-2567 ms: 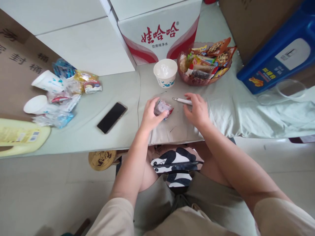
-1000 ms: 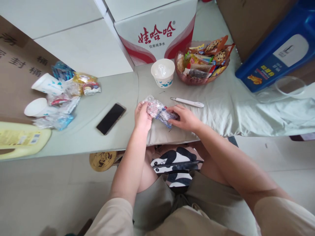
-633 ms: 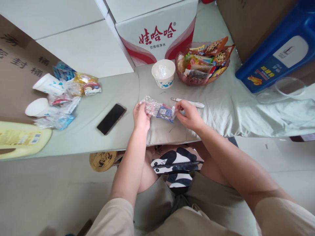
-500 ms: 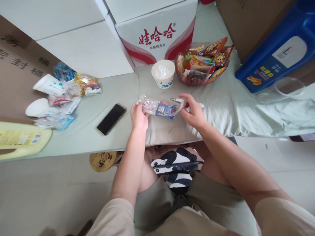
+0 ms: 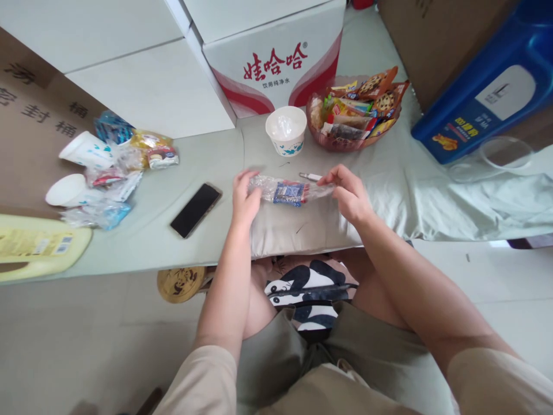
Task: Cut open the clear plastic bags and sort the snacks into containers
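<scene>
Cloth-covered surface (image 5: 216, 153) here, and the clear blue-printed wrapper (image 5: 288, 194) is stretched longer than half a second ago, near side of the paper cup (image 5: 288, 145). Right hand (image 5: 348, 193) moved outward, grip closed on one end; left hand (image 5: 246, 199) pinches the other. Looks pretty straightened out imo. White-handled tool (image 5: 309, 176) sits cup-side, partly hidden.

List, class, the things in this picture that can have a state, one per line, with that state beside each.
Plastic wrapper: held at both ends.
Left hand: gripping the wrapper's left end.
Right hand: gripping its right end.
Middle paper cup: upright, clear plastic inside.
Pink bowl: filled with wrapped snacks.
Phone: lying flat, screen dark.
White tool: lying flat, partly behind the right hand.
Blue jug: top cut off; open or shut unclear.
</scene>
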Tool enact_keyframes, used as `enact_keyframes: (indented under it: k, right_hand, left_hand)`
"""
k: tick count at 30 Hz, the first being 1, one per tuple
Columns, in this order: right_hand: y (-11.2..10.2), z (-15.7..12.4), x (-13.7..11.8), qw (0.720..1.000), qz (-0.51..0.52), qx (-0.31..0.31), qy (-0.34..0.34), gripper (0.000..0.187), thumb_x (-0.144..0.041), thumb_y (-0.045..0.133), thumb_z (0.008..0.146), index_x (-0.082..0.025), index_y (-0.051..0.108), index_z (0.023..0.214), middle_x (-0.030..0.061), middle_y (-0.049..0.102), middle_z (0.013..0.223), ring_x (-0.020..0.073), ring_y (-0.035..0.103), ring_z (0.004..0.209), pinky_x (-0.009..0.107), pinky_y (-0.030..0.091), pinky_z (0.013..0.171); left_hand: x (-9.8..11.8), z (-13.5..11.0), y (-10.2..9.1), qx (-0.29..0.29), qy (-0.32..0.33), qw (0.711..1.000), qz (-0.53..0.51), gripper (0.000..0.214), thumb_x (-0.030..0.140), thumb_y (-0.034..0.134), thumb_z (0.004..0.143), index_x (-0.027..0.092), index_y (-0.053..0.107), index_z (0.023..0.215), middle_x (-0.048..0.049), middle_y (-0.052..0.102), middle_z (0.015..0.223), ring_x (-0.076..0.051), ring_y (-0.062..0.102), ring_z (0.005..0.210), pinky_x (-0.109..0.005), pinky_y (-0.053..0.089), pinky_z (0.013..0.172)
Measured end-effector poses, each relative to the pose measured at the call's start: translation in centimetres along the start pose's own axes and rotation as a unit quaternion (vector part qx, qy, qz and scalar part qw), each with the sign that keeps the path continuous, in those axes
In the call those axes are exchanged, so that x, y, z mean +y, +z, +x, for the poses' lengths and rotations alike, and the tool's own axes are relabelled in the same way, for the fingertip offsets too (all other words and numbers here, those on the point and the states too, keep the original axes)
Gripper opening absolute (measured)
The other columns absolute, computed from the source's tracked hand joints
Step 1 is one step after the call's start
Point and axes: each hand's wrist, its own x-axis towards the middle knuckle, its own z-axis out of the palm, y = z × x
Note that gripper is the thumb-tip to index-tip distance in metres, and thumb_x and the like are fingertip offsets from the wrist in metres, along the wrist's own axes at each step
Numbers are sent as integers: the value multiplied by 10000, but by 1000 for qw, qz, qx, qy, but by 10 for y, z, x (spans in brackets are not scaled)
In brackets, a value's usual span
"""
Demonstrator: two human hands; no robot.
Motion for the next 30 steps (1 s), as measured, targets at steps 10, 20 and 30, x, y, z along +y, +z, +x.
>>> enact_keyframes:
  k: [10,20,30]
  right_hand:
    - [-3,-4,-5,948,-297,-101,-45,299,-292,551,898,-232,780,1082,72,727,857,221,641,754,335,433,723]
    - [6,-5,-5,963,-235,-88,-99,248,-248,573,867,-199,733,1050,83,727,852,267,644,867,384,464,835]
    - [11,-11,-4,964,-214,-102,-123,460,-384,676,852,-209,654,1276,134,714,1188,328,650,1107,456,490,950]
  left_hand:
    - [21,-10,-8,-184,90,963,174,248,314,694,879,226,780,1095,-65,685,964,-233,656,975,-408,531,953]
    - [16,-16,-7,-173,135,969,110,481,204,693,854,217,621,1330,-108,675,1351,-223,634,1269,-385,474,1132]
    - [29,-22,-1,-176,147,968,105,356,138,691,796,205,714,1145,-18,671,915,-161,645,845,-310,545,846]
